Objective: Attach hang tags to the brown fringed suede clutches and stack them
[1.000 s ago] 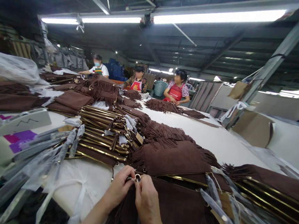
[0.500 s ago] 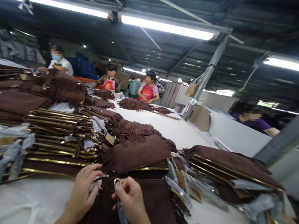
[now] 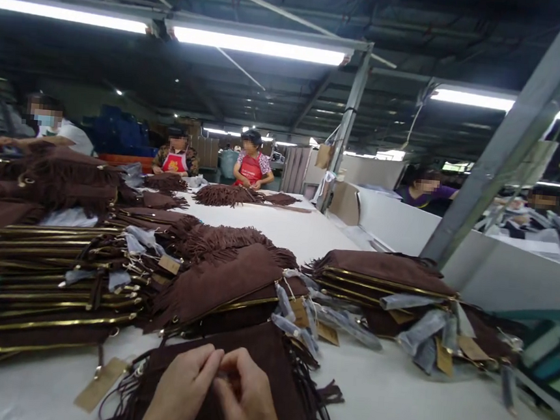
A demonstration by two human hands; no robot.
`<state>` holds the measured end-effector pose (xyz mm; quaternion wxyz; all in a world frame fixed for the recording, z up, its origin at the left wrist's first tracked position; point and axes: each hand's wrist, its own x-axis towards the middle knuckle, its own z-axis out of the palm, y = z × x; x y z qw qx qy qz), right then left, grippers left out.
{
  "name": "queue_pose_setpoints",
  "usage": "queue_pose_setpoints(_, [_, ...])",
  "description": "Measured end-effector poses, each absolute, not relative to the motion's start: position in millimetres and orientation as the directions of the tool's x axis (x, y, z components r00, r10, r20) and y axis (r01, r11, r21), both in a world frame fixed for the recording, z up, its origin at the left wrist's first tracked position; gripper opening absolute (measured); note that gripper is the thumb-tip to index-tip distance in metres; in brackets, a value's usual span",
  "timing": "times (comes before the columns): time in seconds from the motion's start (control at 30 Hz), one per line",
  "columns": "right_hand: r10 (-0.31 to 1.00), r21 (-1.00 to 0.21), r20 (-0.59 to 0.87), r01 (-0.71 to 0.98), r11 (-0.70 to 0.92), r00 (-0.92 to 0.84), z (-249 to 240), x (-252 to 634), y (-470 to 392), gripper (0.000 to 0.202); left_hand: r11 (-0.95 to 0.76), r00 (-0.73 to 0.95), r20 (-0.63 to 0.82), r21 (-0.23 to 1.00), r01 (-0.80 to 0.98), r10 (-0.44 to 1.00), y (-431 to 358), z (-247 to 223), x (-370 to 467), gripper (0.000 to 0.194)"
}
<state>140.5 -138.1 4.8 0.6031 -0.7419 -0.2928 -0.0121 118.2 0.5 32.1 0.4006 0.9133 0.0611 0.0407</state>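
Note:
A dark brown fringed bag (image 3: 261,365) lies flat on the white table in front of me. Over its middle, my left hand (image 3: 185,381) and my right hand (image 3: 247,390) meet, thumbs and fingers pinched together at the tips. Whatever they pinch is hidden behind the fingers. Left of my hands, a tan card tag (image 3: 101,384) on a short cord rests on the table beside thin brown fringe strands. Just beyond my fingers is another brown fringed bag (image 3: 232,281), with gold edging showing along its side.
Bags with gold zips are stacked (image 3: 58,282) at the left, and a smaller stack (image 3: 382,278) sits at the right with plastic-wrapped straps (image 3: 421,333). Co-workers in red aprons (image 3: 251,168) are across the table. A metal post (image 3: 506,138) slants up at the right.
My hands have come together from slightly apart. The metal ring and plastic-wrapped strap at my right hand are out of sight. The view has turned to the right.

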Motion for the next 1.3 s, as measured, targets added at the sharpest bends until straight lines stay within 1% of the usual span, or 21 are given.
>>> queue_pose_setpoints(0.07, [0.426, -0.756, 0.502, 0.621, -0.206, 0.752, 0.5, 141.8, -164.0, 0.027, -0.639, 0.99, 0.041, 0.767, 0.057, 0.137, -21.4, 39.7, 123.7, 0.041])
queue_pose_setpoints(0.1, [0.432, -0.697, 0.543, 0.674, -0.246, 0.72, -3.5, 143.4, -176.4, 0.034, -0.623, 0.991, 0.05, 0.781, 0.038, 0.124, -33.1, 42.9, 127.0, 0.041])
queue_pose_setpoints(0.2, [0.402, -0.566, 0.61, 0.73, -0.383, 0.683, -21.2, 150.1, -208.0, 0.04, -0.575, 0.997, 0.062, 0.817, -0.028, 0.039, -66.2, 45.2, 138.8, 0.04])
queue_pose_setpoints(0.3, [0.362, -0.47, 0.604, 0.685, -0.557, 0.709, -34.6, 155.6, -230.2, 0.037, -0.456, 0.998, -0.006, 0.89, -0.02, -0.055, -92.5, 35.9, 153.1, 0.04])
queue_pose_setpoints(0.4, [0.332, -0.447, 0.552, 0.607, -0.656, 0.765, -33.1, 159.0, -244.5, 0.03, -0.358, 0.993, -0.052, 0.934, 0.011, -0.103, -112.4, 23.0, 167.7, 0.038])
queue_pose_setpoints(0.53, [0.263, -0.439, 0.506, 0.508, -0.741, 0.822, -25.7, 166.1, -253.6, 0.028, -0.311, 0.986, -0.025, 0.95, -0.028, -0.165, -127.4, 15.5, 178.4, 0.035])
queue_pose_setpoints(0.6, [0.266, -0.42, 0.475, 0.481, -0.769, 0.839, -27.5, 172.5, -256.5, 0.029, -0.352, 0.981, -0.037, 0.935, -0.032, -0.188, -126.5, 18.2, 178.9, 0.035])
queue_pose_setpoints(0.67, [0.288, -0.426, 0.435, 0.477, -0.769, 0.853, -31.8, 180.4, -259.9, 0.029, -0.523, 0.992, 0.035, 0.847, -0.094, -0.121, -119.7, 24.0, 178.8, 0.036])
queue_pose_setpoints(0.7, [0.299, -0.44, 0.412, 0.476, -0.762, 0.861, -34.1, 184.4, -261.8, 0.029, -0.64, 0.992, 0.11, 0.759, -0.122, -0.058, -115.1, 27.3, 179.5, 0.034])
queue_pose_setpoints(0.77, [0.316, -0.476, 0.357, 0.463, -0.748, 0.879, -37.9, 192.1, -265.2, 0.029, -0.84, 0.969, 0.241, 0.535, -0.092, 0.048, -105.9, 32.2, 183.8, 0.022])
queue_pose_setpoints(0.8, [0.322, -0.492, 0.336, 0.456, -0.741, 0.885, -39.3, 195.5, -266.5, 0.029, -0.9, 0.963, 0.258, 0.433, -0.049, 0.072, -102.3, 33.3, 187.4, 0.018])
queue_pose_setpoints(0.83, [0.324, -0.505, 0.323, 0.452, -0.736, 0.889, -40.4, 198.4, -267.5, 0.029, -0.936, 0.968, 0.238, 0.352, -0.01, 0.079, -99.6, 33.3, 191.5, 0.019])
queue_pose_setpoints(0.87, [0.324, -0.513, 0.316, 0.448, -0.733, 0.892, -41.2, 201.0, -268.1, 0.029, -0.955, 0.978, 0.196, 0.296, 0.012, 0.073, -97.7, 32.4, 195.6, 0.019])
queue_pose_setpoints(0.9, [0.319, -0.515, 0.314, 0.442, -0.734, 0.894, -41.7, 203.1, -268.6, 0.029, -0.963, 0.986, 0.156, 0.27, 0.018, 0.063, -96.3, 30.8, 199.2, 0.017])
queue_pose_setpoints(0.93, [0.315, -0.514, 0.313, 0.439, -0.737, 0.896, -41.8, 204.8, -269.1, 0.029, -0.961, 0.989, 0.137, 0.277, 0.009, 0.049, -95.0, 29.0, 202.0, 0.013])
queue_pose_setpoints(0.97, [0.314, -0.511, 0.317, 0.44, -0.739, 0.895, -41.5, 206.0, -269.5, 0.029, -0.949, 0.989, 0.143, 0.316, -0.011, 0.036, -93.3, 27.2, 203.5, 0.009])
queue_pose_setpoints(1.03, [0.319, -0.505, 0.34, 0.458, -0.731, 0.885, -39.0, 207.4, -270.5, 0.027, -0.886, 0.98, 0.201, 0.455, -0.095, -0.002, -88.1, 24.2, 202.9, 0.008])
queue_pose_setpoints(1.1, [0.324, -0.503, 0.376, 0.485, -0.716, 0.868, -34.4, 207.6, -270.5, 0.026, -0.774, 0.966, 0.249, 0.598, -0.206, -0.065, -80.5, 22.0, 198.9, 0.009])
queue_pose_setpoints(1.17, [0.328, -0.495, 0.409, 0.508, -0.705, 0.852, -28.5, 207.6, -268.3, 0.025, -0.665, 0.953, 0.275, 0.69, -0.285, -0.123, -73.1, 20.2, 194.5, 0.012])
queue_pose_setpoints(1.23, [0.344, -0.471, 0.432, 0.534, -0.702, 0.833, -23.3, 207.9, -263.5, 0.024, -0.614, 0.937, 0.32, 0.714, -0.337, -0.142, -69.2, 18.7, 191.8, 0.02])
queue_pose_setpoints(1.3, [0.363, -0.435, 0.45, 0.556, -0.708, 0.816, -19.6, 208.5, -257.1, 0.024, -0.615, 0.908, 0.393, 0.684, -0.392, -0.142, -70.0, 18.2, 191.1, 0.028])
